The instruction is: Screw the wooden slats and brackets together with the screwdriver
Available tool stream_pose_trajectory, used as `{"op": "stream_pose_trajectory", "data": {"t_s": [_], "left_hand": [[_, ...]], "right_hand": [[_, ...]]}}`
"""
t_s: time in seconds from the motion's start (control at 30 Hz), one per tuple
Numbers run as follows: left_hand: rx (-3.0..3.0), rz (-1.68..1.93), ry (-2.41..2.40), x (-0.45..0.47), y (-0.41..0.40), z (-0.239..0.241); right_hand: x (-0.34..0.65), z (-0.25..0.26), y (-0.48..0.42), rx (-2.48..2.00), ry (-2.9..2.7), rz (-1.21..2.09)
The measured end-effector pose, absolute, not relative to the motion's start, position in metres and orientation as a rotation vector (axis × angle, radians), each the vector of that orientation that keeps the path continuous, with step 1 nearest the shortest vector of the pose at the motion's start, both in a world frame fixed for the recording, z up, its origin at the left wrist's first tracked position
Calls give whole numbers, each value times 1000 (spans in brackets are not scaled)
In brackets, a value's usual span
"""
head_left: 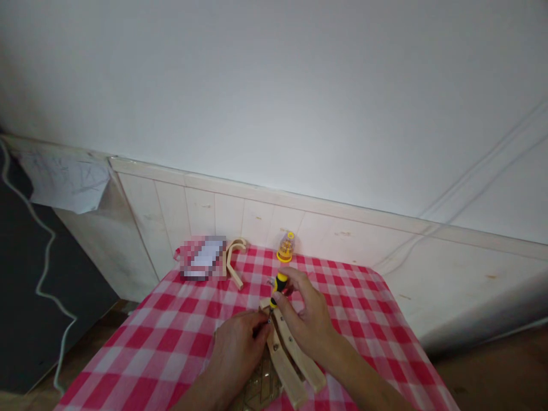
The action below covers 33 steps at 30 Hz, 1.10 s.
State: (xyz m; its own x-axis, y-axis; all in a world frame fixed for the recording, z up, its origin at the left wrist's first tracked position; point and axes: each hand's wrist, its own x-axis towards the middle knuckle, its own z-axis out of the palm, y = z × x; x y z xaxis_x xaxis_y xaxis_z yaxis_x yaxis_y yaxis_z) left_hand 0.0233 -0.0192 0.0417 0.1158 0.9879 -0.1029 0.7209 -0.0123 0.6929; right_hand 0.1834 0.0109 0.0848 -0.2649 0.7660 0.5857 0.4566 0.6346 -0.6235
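Note:
My right hand (310,314) is wrapped round a yellow and black screwdriver (279,283), which slants down with its tip at a pale wooden bar. Close to that tip, the thumb and forefinger of my left hand (240,345) are pinched together against the bar's left edge; what lies between them is hidden. Two curved wooden bars (287,374) lie side by side with a narrow gap between them, pointing toward me. Small dark screws or holes show on their upper faces. Under the near ends and my left wrist is a shiny, clear patterned sheet or bag (261,388).
A red and white checked cloth (149,337) covers the table. Toward the wall stand a yellow-based clear case (286,248), a bent wooden piece (233,265) and a blurred-out item (203,258). A white cable (47,285) hangs at far left beside a paper sheet (71,182).

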Motion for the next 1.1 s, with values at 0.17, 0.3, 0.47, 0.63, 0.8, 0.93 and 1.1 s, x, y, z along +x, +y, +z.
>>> {"op": "stream_pose_trajectory", "data": {"t_s": [0.17, 0.3, 0.47, 0.63, 0.8, 0.93, 1.1], "left_hand": [[1793, 605, 1638, 23, -22, 43], [1788, 633, 1641, 23, -22, 43], [1779, 673, 1614, 23, -22, 41], [1786, 680, 1609, 23, -24, 41], [1790, 678, 1593, 22, -24, 43], [1797, 672, 1589, 22, -23, 43], [1799, 663, 1601, 22, -23, 45]], "right_hand": [[185, 78, 12, -932, -1876, 383], [185, 74, 9, -902, -1864, 412], [185, 74, 9, -902, -1878, 421], [186, 73, 12, -917, -1872, 458], [186, 72, 12, -931, -1872, 490], [187, 69, 10, -930, -1884, 490], [189, 69, 9, -925, -1902, 431]]}}
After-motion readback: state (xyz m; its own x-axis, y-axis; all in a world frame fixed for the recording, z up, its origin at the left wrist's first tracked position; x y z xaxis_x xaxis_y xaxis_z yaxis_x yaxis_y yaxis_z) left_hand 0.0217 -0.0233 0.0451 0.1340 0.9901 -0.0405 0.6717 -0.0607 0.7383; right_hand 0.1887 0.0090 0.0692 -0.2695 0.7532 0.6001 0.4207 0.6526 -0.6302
